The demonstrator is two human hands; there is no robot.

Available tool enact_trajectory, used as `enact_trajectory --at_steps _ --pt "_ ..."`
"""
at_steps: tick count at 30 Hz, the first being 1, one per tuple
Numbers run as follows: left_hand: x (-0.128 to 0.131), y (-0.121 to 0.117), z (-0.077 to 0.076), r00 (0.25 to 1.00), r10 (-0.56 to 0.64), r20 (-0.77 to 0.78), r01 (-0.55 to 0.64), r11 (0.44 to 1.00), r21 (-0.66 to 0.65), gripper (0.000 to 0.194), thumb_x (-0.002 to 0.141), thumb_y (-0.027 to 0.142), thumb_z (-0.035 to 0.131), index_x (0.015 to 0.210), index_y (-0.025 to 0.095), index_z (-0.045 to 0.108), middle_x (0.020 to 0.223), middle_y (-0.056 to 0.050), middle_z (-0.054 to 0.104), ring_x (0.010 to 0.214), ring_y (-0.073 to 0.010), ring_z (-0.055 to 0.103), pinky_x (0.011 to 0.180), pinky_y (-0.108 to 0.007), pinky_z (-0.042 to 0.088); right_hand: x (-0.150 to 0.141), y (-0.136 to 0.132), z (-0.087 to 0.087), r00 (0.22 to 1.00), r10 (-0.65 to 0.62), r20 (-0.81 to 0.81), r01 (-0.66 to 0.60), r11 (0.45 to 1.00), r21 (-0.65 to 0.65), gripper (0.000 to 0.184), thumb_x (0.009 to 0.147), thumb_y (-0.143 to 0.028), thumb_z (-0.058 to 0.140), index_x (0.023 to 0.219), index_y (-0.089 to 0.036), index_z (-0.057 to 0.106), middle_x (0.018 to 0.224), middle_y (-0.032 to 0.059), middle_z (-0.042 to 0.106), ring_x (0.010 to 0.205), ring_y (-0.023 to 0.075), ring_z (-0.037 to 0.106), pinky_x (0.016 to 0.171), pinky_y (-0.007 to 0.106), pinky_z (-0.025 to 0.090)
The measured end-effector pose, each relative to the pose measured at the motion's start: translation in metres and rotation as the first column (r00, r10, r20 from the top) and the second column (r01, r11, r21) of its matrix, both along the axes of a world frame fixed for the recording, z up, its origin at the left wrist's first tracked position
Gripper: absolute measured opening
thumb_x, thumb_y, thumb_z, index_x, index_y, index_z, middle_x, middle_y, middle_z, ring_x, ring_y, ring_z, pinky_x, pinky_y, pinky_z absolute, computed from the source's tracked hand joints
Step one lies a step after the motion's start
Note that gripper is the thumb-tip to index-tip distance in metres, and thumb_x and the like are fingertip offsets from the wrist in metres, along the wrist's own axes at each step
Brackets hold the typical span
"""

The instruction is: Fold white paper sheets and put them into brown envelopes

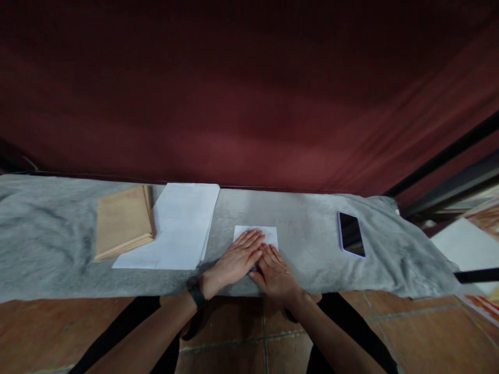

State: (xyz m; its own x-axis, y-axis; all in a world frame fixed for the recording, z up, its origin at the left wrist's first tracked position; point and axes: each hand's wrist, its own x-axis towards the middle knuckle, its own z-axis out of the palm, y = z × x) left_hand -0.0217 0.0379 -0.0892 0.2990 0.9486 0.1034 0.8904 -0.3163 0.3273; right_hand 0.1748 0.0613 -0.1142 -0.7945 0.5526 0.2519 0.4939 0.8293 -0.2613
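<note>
A small white piece of paper [270,235], perhaps folded, lies on the grey cloth in front of me. My left hand [237,255] rests flat on its left part, fingers stretched out and pointing up to the right. Beside it, my right hand [275,270] also presses flat on the paper, its fingers meeting those of the left. Both hands cover most of the paper's near half. To the left lies a stack of white paper sheets [187,223], partly under a pile of brown envelopes [123,218].
A phone with a pale purple edge [351,235] lies at the right. The narrow table's grey cloth [304,228] is wrinkled at both ends. Behind it hangs a dark red fabric wall [249,114]. A black bar [448,153] slants at the right, and a tiled floor [230,348] shows below.
</note>
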Motion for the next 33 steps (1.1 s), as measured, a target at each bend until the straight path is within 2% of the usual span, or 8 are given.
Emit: enact_trajectory --at_steps 4,8,13,17,20,23,26,33 --pt "0.002 0.006 -0.005 0.999 -0.044 0.004 0.044 0.997 -0.061 0.057 0.108 0.048 0.018 0.156 0.020 0.034 0.163 -0.003 0.033 0.152 -0.0145 0.025 0.126 -0.038 0.019 0.002 -0.003 -0.003 1.000 0.021 0.021 -0.020 1.000 -0.012 0.061 0.100 -0.050 0.049 0.144 -0.007 0.051 0.148 0.0186 0.053 0.146 0.0270 0.040 0.123 0.047 0.031" --pt "-0.001 0.012 -0.013 1.000 -0.009 -0.027 0.008 1.000 -0.030 0.055 0.108 0.047 0.020 0.156 0.025 0.033 0.164 -0.001 0.031 0.153 -0.0155 0.021 0.126 -0.041 0.016 0.004 -0.010 0.002 0.999 0.037 0.007 -0.037 0.999 -0.022 0.061 0.098 -0.049 0.053 0.146 -0.010 0.049 0.147 0.0178 0.055 0.143 0.0285 0.044 0.123 0.051 0.030" --pt "-0.002 0.020 -0.019 0.995 0.017 -0.102 -0.017 1.000 -0.005 0.052 0.108 0.046 0.020 0.156 0.030 0.032 0.164 0.001 0.029 0.154 -0.0190 0.019 0.126 -0.046 0.013 0.007 -0.025 0.013 0.998 0.060 -0.028 -0.060 0.998 -0.028 0.068 0.098 -0.051 0.054 0.151 -0.010 0.042 0.151 0.0174 0.050 0.145 0.0305 0.041 0.124 0.057 0.024" --pt "-0.003 0.030 -0.022 0.990 0.039 -0.138 -0.033 0.999 0.042 0.050 0.107 0.043 0.023 0.156 0.033 0.033 0.163 0.002 0.033 0.153 -0.0199 0.022 0.126 -0.048 0.014 0.009 -0.029 0.016 0.994 0.093 -0.053 -0.096 0.994 -0.055 0.062 0.097 -0.044 0.056 0.151 -0.014 0.044 0.150 0.0148 0.052 0.142 0.0292 0.044 0.123 0.054 0.029" --pt "0.000 0.034 -0.020 0.988 0.065 -0.143 -0.057 0.996 0.063 0.051 0.107 0.042 0.025 0.155 0.031 0.035 0.163 0.000 0.034 0.153 -0.0215 0.023 0.125 -0.050 0.015 0.012 -0.017 0.017 0.990 0.028 -0.138 -0.048 0.988 -0.148 0.041 0.100 -0.032 0.049 0.139 -0.021 0.058 0.139 0.0093 0.063 0.130 0.0227 0.057 0.115 0.043 0.043" --pt "0.007 0.027 -0.015 0.991 0.047 -0.127 -0.040 0.997 0.063 0.051 0.107 0.040 0.025 0.154 0.024 0.038 0.163 -0.004 0.033 0.153 -0.0213 0.023 0.126 -0.047 0.016 0.016 0.005 0.019 0.959 -0.144 -0.242 0.084 0.967 -0.241 0.039 0.104 -0.030 0.038 0.132 -0.020 0.064 0.130 0.0081 0.069 0.120 0.0185 0.063 0.106 0.035 0.051" --pt "0.015 0.015 -0.010 0.994 -0.060 -0.089 0.064 0.997 0.052 0.050 0.107 0.040 0.028 0.151 0.021 0.043 0.161 -0.005 0.037 0.152 -0.0181 0.025 0.126 -0.041 0.017 0.019 0.027 0.021 0.952 -0.190 -0.238 0.129 0.960 -0.249 0.045 0.106 -0.036 0.032 0.138 -0.019 0.059 0.139 0.0090 0.063 0.131 0.0199 0.056 0.114 0.041 0.045" --pt "0.016 -0.001 -0.006 0.983 -0.184 -0.020 0.184 0.983 0.007 0.050 0.106 0.047 0.035 0.150 0.025 0.044 0.159 -0.003 0.041 0.151 -0.0165 0.028 0.127 -0.040 0.017 0.016 0.048 0.007 0.991 -0.133 -0.003 0.130 0.973 -0.188 0.054 0.108 -0.045 0.024 0.154 -0.021 0.038 0.158 0.0070 0.042 0.148 0.0193 0.035 0.123 0.047 0.029"
